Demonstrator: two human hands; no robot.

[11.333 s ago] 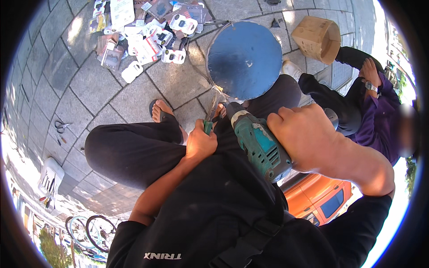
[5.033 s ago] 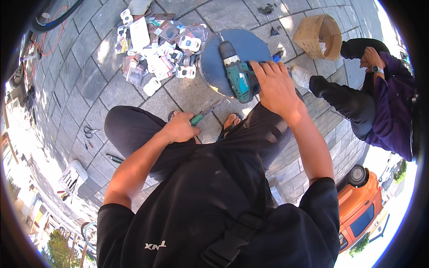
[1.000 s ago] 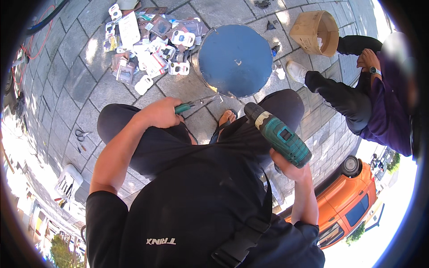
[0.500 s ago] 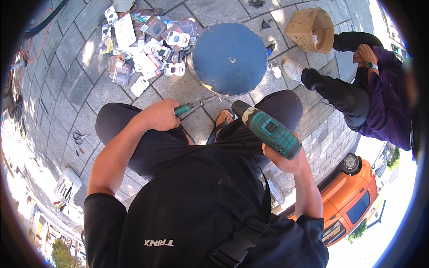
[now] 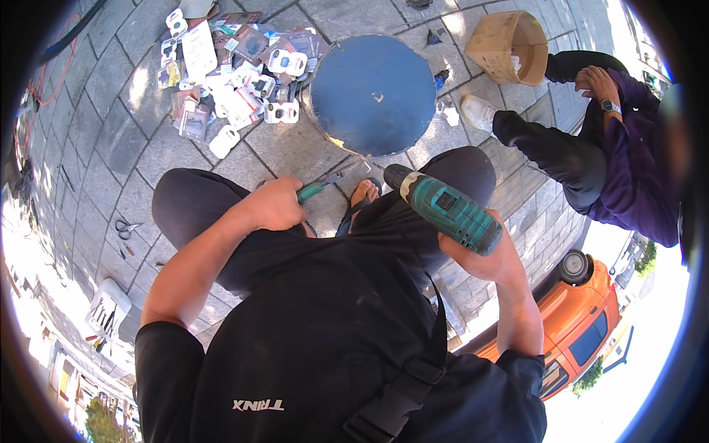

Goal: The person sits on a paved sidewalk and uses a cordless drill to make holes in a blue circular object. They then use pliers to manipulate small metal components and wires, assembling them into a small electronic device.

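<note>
With our left hand point(image 5: 278, 204) wrapped round the green-handled pliers point(image 5: 310, 192) and our right hand point(image 5: 489, 257) clamped on the teal cordless drill point(image 5: 452, 211), both on the near side of the round blue-topped stand point(image 5: 373, 77), we'd probably hold the pliers dead still and the drill straight.

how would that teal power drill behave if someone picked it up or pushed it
The teal power drill would probably feel stiff, as its casing looks like a hard shell. It may be heavy for its size, given the thick body behind the black chuck. Pushed, it might rock or roll, since that body looks rounded.
</note>
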